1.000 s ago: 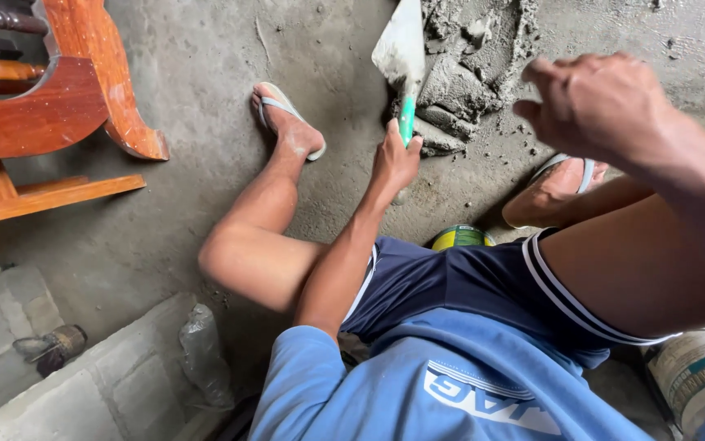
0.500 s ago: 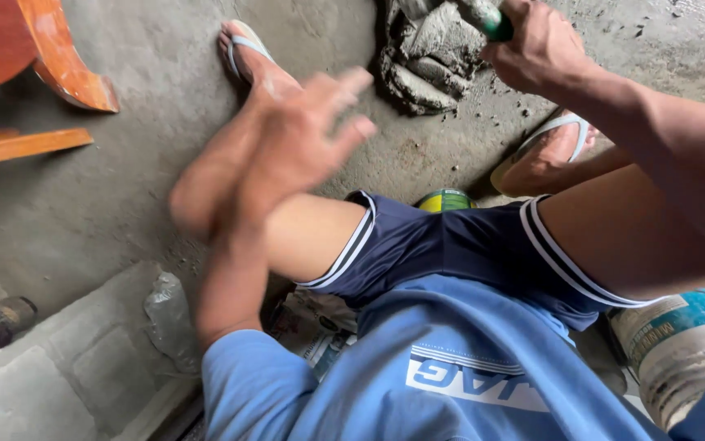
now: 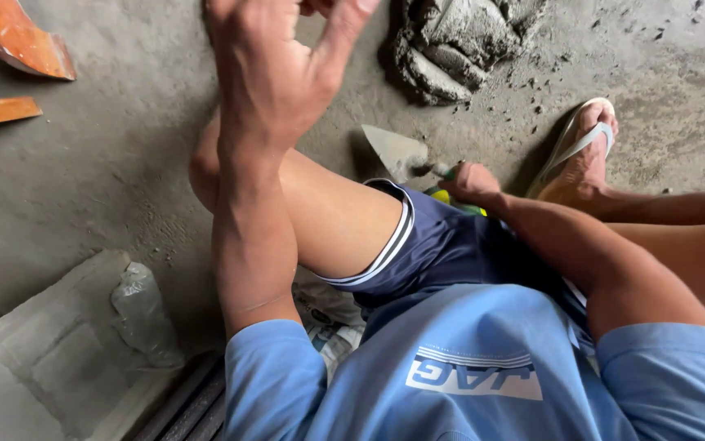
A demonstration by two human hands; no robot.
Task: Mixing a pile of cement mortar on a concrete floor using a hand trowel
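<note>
My right hand (image 3: 472,180) is closed around the green handle of a trowel, low between my knees. The grey trowel blade (image 3: 394,149) points left and lies near the concrete floor, beside my left thigh. My left hand (image 3: 275,61) is lifted above my left knee, fingers spread, holding nothing. A heap of wet grey mortar (image 3: 460,42) lies on the floor just beyond the trowel. I am sitting low in dark blue shorts and a light blue shirt.
My right foot in a flip-flop (image 3: 583,151) rests on the floor right of the mortar. Orange wooden furniture parts (image 3: 17,45) are at the top left. A concrete block (image 3: 42,359) with a crumpled plastic bag (image 3: 140,314) lies at the bottom left.
The trowel went from my left hand to my right. My right hand brought it down from the mortar heap to between my knees. My left hand rose, fingers apart.
</note>
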